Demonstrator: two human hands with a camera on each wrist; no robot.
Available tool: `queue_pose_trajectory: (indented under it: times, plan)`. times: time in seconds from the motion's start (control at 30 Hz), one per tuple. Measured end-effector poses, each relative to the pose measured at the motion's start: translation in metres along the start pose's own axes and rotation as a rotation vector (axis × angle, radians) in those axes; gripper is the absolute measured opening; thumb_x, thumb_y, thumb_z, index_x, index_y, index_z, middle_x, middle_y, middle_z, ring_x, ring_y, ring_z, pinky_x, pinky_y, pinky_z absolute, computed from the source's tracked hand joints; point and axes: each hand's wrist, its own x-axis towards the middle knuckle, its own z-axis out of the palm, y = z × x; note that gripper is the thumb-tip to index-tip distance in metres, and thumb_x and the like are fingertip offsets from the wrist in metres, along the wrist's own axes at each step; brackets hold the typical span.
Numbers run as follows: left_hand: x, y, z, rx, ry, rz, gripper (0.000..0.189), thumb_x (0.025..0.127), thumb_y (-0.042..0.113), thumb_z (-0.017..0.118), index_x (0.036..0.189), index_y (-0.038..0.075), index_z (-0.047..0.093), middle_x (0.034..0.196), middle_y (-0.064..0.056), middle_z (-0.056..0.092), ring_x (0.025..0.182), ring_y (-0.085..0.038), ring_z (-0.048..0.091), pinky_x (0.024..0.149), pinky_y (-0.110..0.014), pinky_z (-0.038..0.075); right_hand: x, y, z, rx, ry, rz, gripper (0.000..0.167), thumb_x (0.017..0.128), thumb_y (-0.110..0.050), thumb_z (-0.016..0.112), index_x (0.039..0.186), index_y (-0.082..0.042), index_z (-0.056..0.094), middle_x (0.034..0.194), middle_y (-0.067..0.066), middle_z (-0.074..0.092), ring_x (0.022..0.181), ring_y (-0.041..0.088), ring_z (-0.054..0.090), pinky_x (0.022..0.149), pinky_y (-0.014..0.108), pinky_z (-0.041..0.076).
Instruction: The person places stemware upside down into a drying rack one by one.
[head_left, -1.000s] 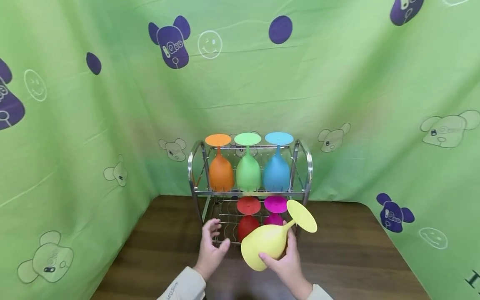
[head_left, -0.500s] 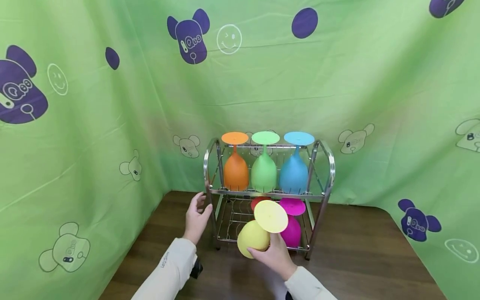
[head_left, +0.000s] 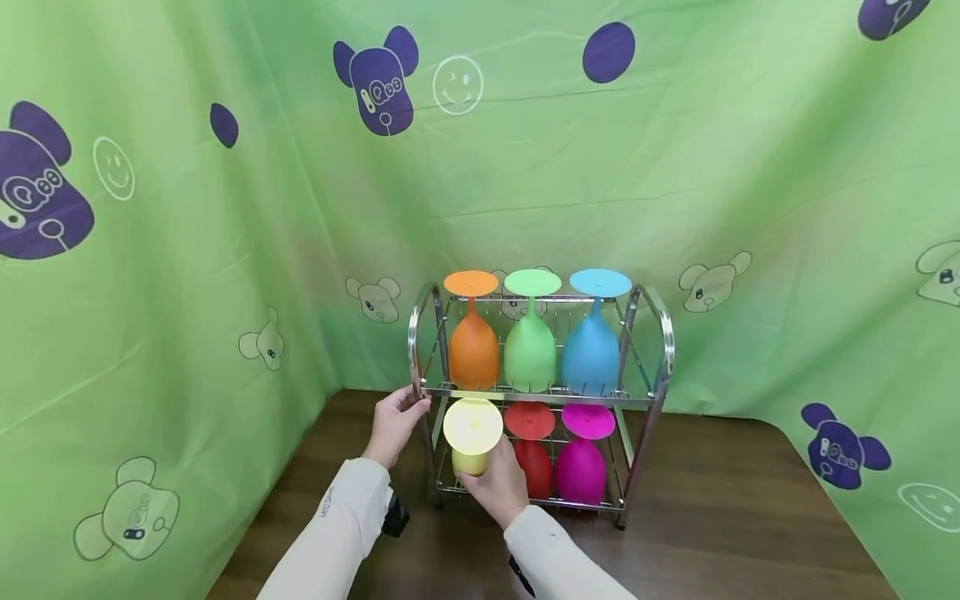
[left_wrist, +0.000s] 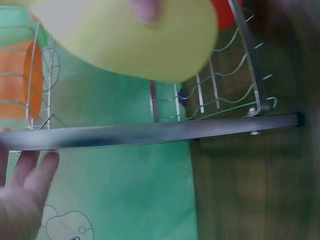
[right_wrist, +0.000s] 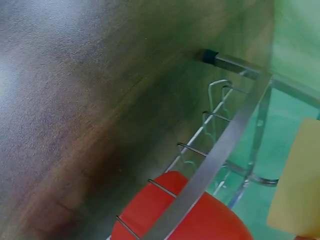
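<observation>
My right hand (head_left: 499, 483) holds a yellow wine glass (head_left: 472, 427) upside down by its bowl, at the left part of the metal rack's lower level. Its round foot faces up toward me and hides most of the bowl in the head view. Large and close, the yellow bowl (left_wrist: 145, 45) also crosses the top of the left wrist view. My left hand (head_left: 393, 429) grips the left post of the two-tier metal rack (head_left: 543, 398), its fingers (left_wrist: 37, 175) against the bar. Just right of the yellow glass, a red wine glass (head_left: 534, 467) stands inverted on the lower level.
A magenta wine glass (head_left: 581, 471) stands inverted at the lower right. Above, orange (head_left: 473, 354), green (head_left: 530, 354) and blue (head_left: 590, 354) wine glasses stand inverted in a row. The rack is on a dark wooden table (head_left: 720, 500), with green printed cloth (head_left: 540, 183) behind and beside it.
The yellow glass has moved left and forward from in front of the rack to its lower left, turning foot up. My left hand has come to the rack's left post. The head view has shifted.
</observation>
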Motion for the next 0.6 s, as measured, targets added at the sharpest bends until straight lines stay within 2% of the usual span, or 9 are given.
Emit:
queue_pose_trajectory:
  times: [0.07, 0.17, 0.2, 0.27, 0.4, 0.5, 0.6]
  plan:
    - [0.001, -0.003, -0.002, -0.018, -0.038, 0.002, 0.026, 0.086, 0.017, 0.072, 0.098, -0.006, 0.069, 0.081, -0.008, 0.070, 0.073, -0.008, 0.060, 0.065, -0.024, 0.049, 0.002, 0.003, 0.003, -0.046, -0.022, -0.010, 0.077, 0.062, -0.009, 0.087, 0.126, 0.001, 0.045, 0.114, 0.017, 0.055, 0.100, 0.034, 0.056, 0.080, 0.051, 0.052]
    - [0.002, -0.001, 0.000, 0.012, -0.078, -0.031, 0.022, 0.088, 0.013, 0.069, 0.095, -0.007, 0.068, 0.078, -0.006, 0.068, 0.070, -0.006, 0.056, 0.062, -0.020, 0.046, 0.003, 0.010, 0.008, -0.066, -0.041, -0.006, 0.078, 0.061, -0.004, 0.087, 0.126, 0.003, 0.045, 0.115, 0.018, 0.055, 0.103, 0.036, 0.054, 0.086, 0.051, 0.049]
    - [0.001, 0.004, 0.002, 0.057, -0.075, -0.071, 0.022, 0.088, 0.009, 0.067, 0.096, -0.012, 0.066, 0.078, -0.009, 0.068, 0.070, -0.007, 0.055, 0.063, -0.021, 0.046, 0.004, 0.012, 0.009, -0.064, -0.044, 0.003, 0.077, 0.061, -0.003, 0.087, 0.126, 0.003, 0.045, 0.115, 0.019, 0.055, 0.102, 0.036, 0.054, 0.087, 0.052, 0.048]
    - [0.000, 0.008, 0.004, 0.123, -0.081, -0.088, 0.020, 0.090, 0.003, 0.063, 0.097, -0.015, 0.065, 0.082, -0.015, 0.069, 0.073, -0.006, 0.056, 0.066, -0.021, 0.047, 0.003, 0.015, 0.012, -0.066, -0.053, 0.037, 0.076, 0.061, -0.002, 0.087, 0.124, 0.002, 0.046, 0.113, 0.017, 0.055, 0.101, 0.035, 0.055, 0.086, 0.051, 0.049]
    - [-0.004, 0.013, 0.005, 0.207, -0.081, -0.086, 0.020, 0.091, -0.001, 0.061, 0.103, -0.016, 0.064, 0.095, -0.026, 0.068, 0.085, -0.016, 0.062, 0.080, -0.030, 0.052, 0.001, 0.015, 0.020, -0.170, -0.081, 0.103, 0.072, 0.065, -0.009, 0.085, 0.125, 0.002, 0.047, 0.116, 0.017, 0.055, 0.103, 0.035, 0.055, 0.077, 0.053, 0.052]
    - [-0.004, 0.012, 0.002, 0.244, -0.084, -0.066, 0.023, 0.091, -0.001, 0.060, 0.107, -0.016, 0.064, 0.100, -0.027, 0.067, 0.094, -0.026, 0.064, 0.085, -0.040, 0.052, 0.000, 0.013, 0.027, -0.263, -0.081, 0.125, 0.071, 0.067, -0.014, 0.085, 0.126, 0.003, 0.048, 0.121, 0.018, 0.054, 0.107, 0.035, 0.054, 0.071, 0.054, 0.053]
    - [-0.003, 0.010, -0.001, 0.281, -0.080, -0.045, 0.023, 0.091, 0.001, 0.061, 0.108, -0.014, 0.064, 0.100, -0.025, 0.068, 0.094, -0.029, 0.063, 0.084, -0.043, 0.052, 0.002, 0.012, 0.032, -0.293, -0.079, 0.122, 0.070, 0.067, -0.012, 0.085, 0.125, 0.003, 0.049, 0.123, 0.018, 0.052, 0.108, 0.036, 0.054, 0.070, 0.053, 0.054]
